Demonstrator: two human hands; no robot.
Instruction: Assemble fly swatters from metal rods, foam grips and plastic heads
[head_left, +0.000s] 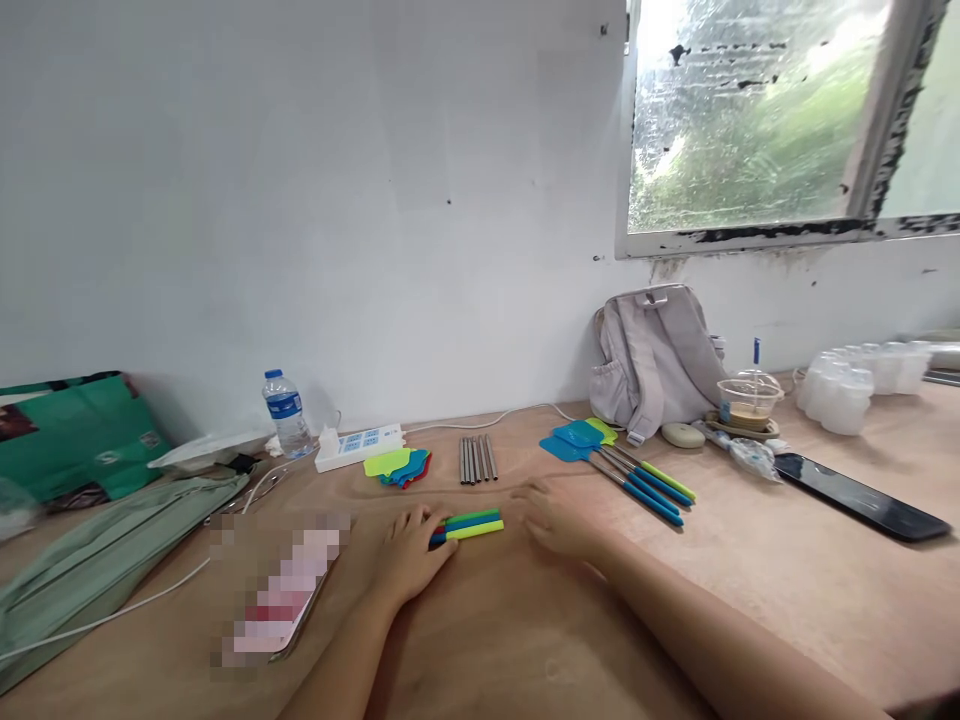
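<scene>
My left hand (415, 550) rests on the wooden table (525, 640), its fingers lying over the left ends of a small bundle of coloured handles (472, 525) in green, blue, yellow and red. My right hand (551, 520) lies flat on the table just right of that bundle, fingers spread, holding nothing. Behind the hands lie several bare metal rods (477, 458) side by side. Loose coloured swatter heads (400, 465) sit to their left. Several assembled swatters (619, 465) with blue and green heads lie to the right.
A water bottle (286, 412) and white power strip (358, 446) stand by the wall. A phone (281, 600) lies left of my arm, near green cloth (97, 555). A grey backpack (656, 360), lidded drink cup (748, 400), plastic containers (855, 385) and a dark tablet (862, 497) sit on the right.
</scene>
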